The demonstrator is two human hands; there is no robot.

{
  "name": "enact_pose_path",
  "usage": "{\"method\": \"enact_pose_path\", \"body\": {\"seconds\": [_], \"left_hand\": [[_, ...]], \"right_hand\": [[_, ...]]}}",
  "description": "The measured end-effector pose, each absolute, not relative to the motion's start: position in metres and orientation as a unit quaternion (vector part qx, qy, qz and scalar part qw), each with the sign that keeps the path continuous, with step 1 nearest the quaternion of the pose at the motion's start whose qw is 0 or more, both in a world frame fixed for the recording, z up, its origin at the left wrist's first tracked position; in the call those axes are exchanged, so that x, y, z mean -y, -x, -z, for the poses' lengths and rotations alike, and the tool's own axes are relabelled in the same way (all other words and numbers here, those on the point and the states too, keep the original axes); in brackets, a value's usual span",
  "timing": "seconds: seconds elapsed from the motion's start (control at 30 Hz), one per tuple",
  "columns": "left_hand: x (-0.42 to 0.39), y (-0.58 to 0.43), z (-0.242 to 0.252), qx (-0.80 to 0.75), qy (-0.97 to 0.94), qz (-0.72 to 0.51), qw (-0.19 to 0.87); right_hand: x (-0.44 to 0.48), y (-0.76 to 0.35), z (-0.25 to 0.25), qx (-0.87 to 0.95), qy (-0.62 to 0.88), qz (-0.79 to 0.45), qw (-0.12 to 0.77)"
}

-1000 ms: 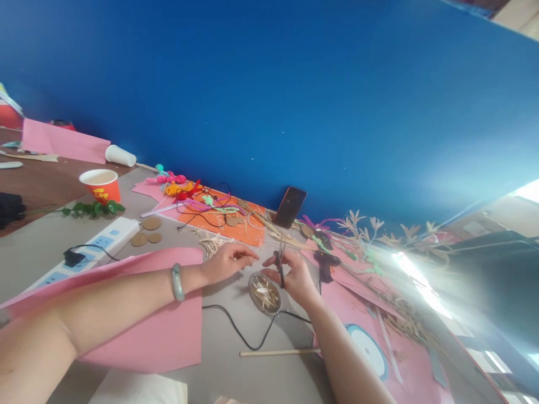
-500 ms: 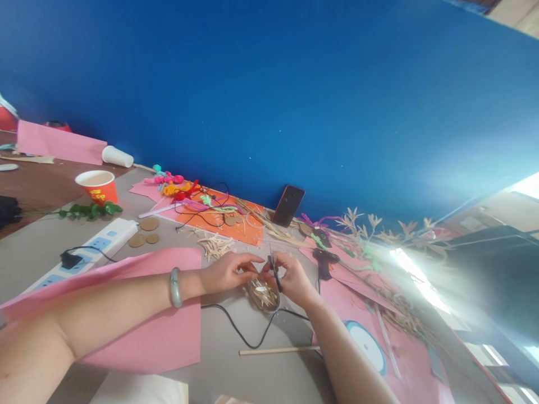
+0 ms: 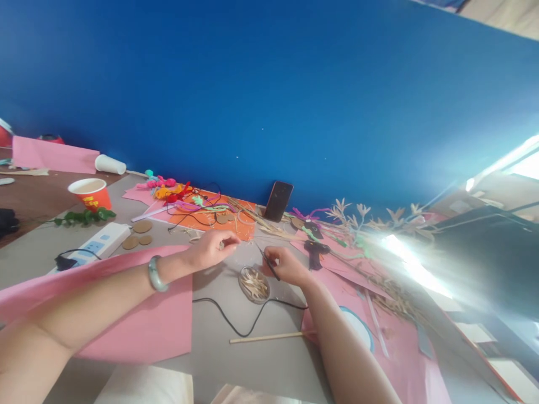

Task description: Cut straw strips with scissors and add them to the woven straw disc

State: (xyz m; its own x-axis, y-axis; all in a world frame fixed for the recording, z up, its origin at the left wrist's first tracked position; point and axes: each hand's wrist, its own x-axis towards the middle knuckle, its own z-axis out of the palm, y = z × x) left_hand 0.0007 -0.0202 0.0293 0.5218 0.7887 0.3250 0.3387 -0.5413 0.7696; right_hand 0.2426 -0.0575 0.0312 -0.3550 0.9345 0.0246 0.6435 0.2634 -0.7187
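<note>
Okay, right hand (image 3: 286, 266) has its fingers through the handles of dark-handled scissors (image 3: 270, 265); blades point up and left toward the left hand (image 3: 214, 250), tips near its fingertips, apart. Left thumb and index are narrow, almost meeting; can't tell if anything is pinched there. Small oval dish (image 3: 241, 282) of pale cut strips (image 3: 255, 285) sits on the desk (image 3: 214, 359) just below the right fingers, toward the wearer. Past it, same side: black cable (image 3: 229, 323), then a thin wooden stick (image 3: 265, 338). Black glue gun (image 3: 315, 256) lies near, right of the right fingers. Orange sheet (image 3: 245, 229) is just beyond the left fingers, littered with scraps. Smartphone (image 3: 278, 201) stands tilted by the blue wall (image 3: 252, 84), farther beyond the scissors. Well left of the left fingers: brown discs (image 3: 142, 226), power strip (image 3: 103, 241), red paper cup (image 3: 95, 197).
</note>
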Motion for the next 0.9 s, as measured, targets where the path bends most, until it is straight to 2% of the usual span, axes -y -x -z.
{"method": "enact_pose_path", "body": {"seconds": [0.2, 0.27, 0.37, 0.43, 0.53, 0.8, 0.9], "left_hand": [[0.042, 0.026, -0.071, -0.238, -0.898, -0.167, 0.33], [0.055, 0.032, -0.079, -0.21, -0.918, -0.061, 0.329], [0.073, 0.032, -0.079, -0.185, -0.947, 0.158, 0.211], [0.08, 0.028, -0.073, -0.187, -0.95, 0.218, 0.122], [0.085, 0.025, -0.058, -0.203, -0.944, 0.243, 0.092], [0.08, 0.039, -0.005, -0.275, -0.926, 0.124, 0.228], [0.08, 0.041, 0.001, -0.269, -0.929, 0.122, 0.223]], "right_hand": [[0.043, -0.247, -0.008, 0.716, 0.578, -0.214, 0.328], [0.039, -0.249, 0.0, 0.699, 0.6, -0.171, 0.351], [0.036, -0.251, 0.006, 0.682, 0.62, -0.111, 0.371], [0.036, -0.253, 0.008, 0.681, 0.622, -0.083, 0.377], [0.037, -0.255, 0.008, 0.686, 0.618, -0.047, 0.38], [0.035, -0.262, 0.017, 0.731, 0.586, 0.061, 0.345], [0.035, -0.263, 0.021, 0.741, 0.574, 0.069, 0.341]]}}
